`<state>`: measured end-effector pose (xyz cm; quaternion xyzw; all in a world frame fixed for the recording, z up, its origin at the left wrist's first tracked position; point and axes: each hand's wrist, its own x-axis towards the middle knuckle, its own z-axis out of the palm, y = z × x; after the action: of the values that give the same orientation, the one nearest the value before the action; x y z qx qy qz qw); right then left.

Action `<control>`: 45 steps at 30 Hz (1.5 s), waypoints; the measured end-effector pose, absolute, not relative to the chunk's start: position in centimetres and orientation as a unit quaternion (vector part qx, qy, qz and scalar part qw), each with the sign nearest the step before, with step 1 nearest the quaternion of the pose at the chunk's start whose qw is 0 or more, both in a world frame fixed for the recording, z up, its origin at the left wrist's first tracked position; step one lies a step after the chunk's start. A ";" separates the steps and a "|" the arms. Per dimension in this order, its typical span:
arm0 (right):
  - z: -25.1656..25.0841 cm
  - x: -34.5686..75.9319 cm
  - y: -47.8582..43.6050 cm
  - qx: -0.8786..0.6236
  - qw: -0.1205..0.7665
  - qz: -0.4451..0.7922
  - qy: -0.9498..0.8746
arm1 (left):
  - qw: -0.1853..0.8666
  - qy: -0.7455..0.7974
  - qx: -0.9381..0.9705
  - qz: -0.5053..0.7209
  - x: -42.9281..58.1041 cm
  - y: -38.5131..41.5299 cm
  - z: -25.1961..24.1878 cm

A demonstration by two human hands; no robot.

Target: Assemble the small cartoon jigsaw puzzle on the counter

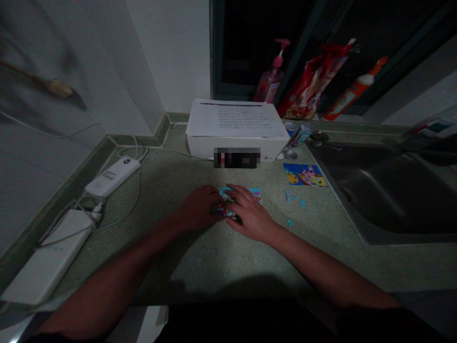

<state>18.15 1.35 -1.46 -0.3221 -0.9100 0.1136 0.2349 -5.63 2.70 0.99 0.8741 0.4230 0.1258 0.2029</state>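
Note:
A small cluster of joined jigsaw pieces [228, 202], blue with red and pink, lies on the green speckled counter [200, 257]. My left hand [200, 207] rests at its left edge with fingers curled onto the pieces. My right hand [250, 212] lies over its right side, fingers pressed down on the pieces. A larger joined section with yellow and pink cartoon figures [304, 175] lies to the right. A few loose blue pieces [294, 197] are scattered between it and my right hand.
A white box [235, 128] with a printed sheet on top stands behind the puzzle. A steel sink [389, 190] is at right. Power banks [112, 176] and cables sit at left. A pink pump bottle [271, 78], red bag [310, 85] and can [301, 135] stand behind.

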 end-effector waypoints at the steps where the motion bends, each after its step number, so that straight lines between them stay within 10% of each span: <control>1: -1.5 18.2 1.3 -0.324 0.234 0.113 -0.910 | 0.204 0.424 0.873 0.124 -5.6 2.7 1.0; 25: 2.9 26.3 5.3 -0.542 0.280 0.066 -0.790 | 0.197 0.540 0.800 0.172 -5.5 3.4 -0.1; 45: 2.3 38.6 5.5 -0.649 0.089 0.170 -0.736 | 0.187 0.551 0.784 0.217 -6.0 3.8 -0.9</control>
<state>38.56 5.50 2.27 -0.6493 -0.7359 0.1703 0.0889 -6.03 3.79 -0.89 0.7841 0.5506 0.2169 0.1871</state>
